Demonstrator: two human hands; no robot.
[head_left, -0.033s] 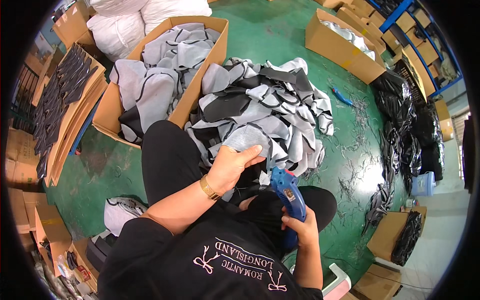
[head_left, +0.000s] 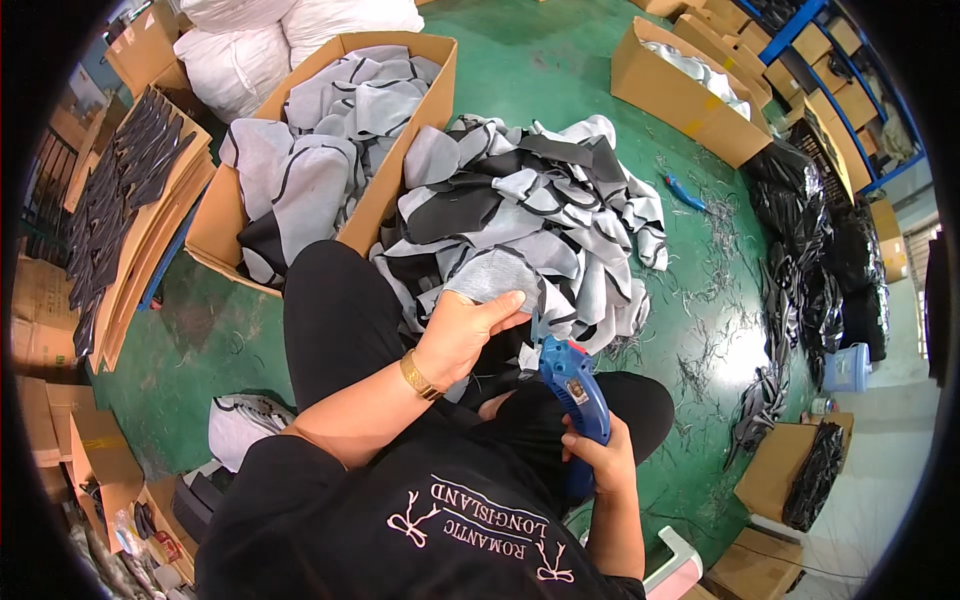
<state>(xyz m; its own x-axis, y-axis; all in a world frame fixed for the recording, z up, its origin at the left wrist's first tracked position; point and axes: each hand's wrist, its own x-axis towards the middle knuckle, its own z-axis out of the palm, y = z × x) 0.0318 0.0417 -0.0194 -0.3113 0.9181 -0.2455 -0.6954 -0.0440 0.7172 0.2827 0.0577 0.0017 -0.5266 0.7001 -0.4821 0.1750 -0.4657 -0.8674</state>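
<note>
Left grip (head_left: 462,338)'s pinching cloth (head_left: 488,274), right grip (head_left: 608,455)'s wrapped round the tool (head_left: 578,392); I'd keep that cloth taut, thumb (head_left: 503,307) clear.

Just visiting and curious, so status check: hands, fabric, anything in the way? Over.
Left hand gripping grey fabric piece. Right hand around blue power tool, tip near the piece's edge, contact unclear. Fabric pile close beyond.

Some fingers of your left hand (head_left: 455,335) hidden behind the grey cloth piece (head_left: 490,275), the blade of your blue power cutter (head_left: 575,385) too small to tell whether it touches cloth, your right hand's (head_left: 606,458) fingers mostly hidden behind the handle, white sacks (head_left: 240,68) cut off above you, a pink-and-white stool (head_left: 680,568) cropped below.
</note>
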